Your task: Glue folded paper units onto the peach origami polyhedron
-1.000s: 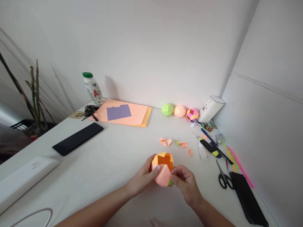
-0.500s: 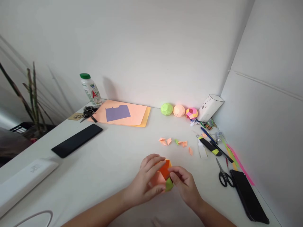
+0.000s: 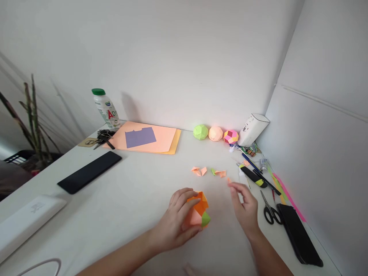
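An orange, peach and green folded-paper model (image 3: 202, 209) with an open side rests in my left hand (image 3: 176, 220), whose fingers and thumb curl around it. Part of the model is hidden behind those fingers. To the right, my right hand (image 3: 244, 207) pinches a small peach paper piece (image 3: 229, 180) between thumb and fingertips, just above the table. Beyond the model lie several more small folded pieces: peach ones (image 3: 198, 171), and a green one (image 3: 213, 172) beside another peach piece (image 3: 221, 174).
Three paper balls, green (image 3: 200, 132), peach (image 3: 215, 133) and multicoloured (image 3: 231, 136), line the wall. At right lie a utility knife (image 3: 254, 176), scissors (image 3: 269, 211) and a black phone (image 3: 299, 234). Peach sheets (image 3: 165, 138), a bottle (image 3: 107, 109) and a black slab (image 3: 90, 171) are on the left.
My right hand has left the model and moved right and away from me to the single peach piece, now at its fingertips. My left hand keeps holding the model.
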A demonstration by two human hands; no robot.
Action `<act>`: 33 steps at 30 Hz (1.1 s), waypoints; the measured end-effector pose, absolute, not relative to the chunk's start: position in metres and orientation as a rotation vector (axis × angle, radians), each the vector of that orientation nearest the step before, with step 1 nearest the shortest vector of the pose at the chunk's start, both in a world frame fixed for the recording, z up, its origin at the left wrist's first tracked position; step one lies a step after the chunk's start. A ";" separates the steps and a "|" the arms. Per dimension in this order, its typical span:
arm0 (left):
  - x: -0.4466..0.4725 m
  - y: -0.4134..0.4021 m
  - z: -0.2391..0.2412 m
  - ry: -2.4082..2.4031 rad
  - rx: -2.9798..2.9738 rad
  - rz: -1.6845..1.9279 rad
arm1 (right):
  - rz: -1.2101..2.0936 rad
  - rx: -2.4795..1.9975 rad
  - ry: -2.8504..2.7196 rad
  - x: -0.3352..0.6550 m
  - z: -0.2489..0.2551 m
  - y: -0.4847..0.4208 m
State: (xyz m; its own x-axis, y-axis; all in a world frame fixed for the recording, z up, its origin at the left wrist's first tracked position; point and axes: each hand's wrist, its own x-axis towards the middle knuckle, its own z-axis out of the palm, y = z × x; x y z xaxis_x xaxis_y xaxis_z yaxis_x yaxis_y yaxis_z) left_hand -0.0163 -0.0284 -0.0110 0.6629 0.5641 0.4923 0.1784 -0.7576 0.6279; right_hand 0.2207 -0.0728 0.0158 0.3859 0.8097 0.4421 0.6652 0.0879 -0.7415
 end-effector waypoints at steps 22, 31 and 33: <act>-0.013 -0.032 0.006 0.664 2.302 0.927 | -0.125 -2.335 -1.202 0.292 -0.005 -0.045; -0.011 -0.035 0.012 0.584 2.240 0.970 | 0.656 -1.022 -0.985 0.239 0.035 -0.069; -0.011 -0.036 0.012 0.565 2.230 0.976 | 0.744 -0.921 -1.077 0.221 0.042 -0.081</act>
State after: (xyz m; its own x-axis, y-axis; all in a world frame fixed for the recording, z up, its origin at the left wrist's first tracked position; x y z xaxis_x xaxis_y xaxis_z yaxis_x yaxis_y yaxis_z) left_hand -0.0110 -0.0360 0.0117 0.6333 0.5975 0.4919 0.1291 -0.7082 0.6941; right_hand 0.2207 -0.0813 0.0418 0.3109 0.8634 0.3973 -0.0656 0.4365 -0.8973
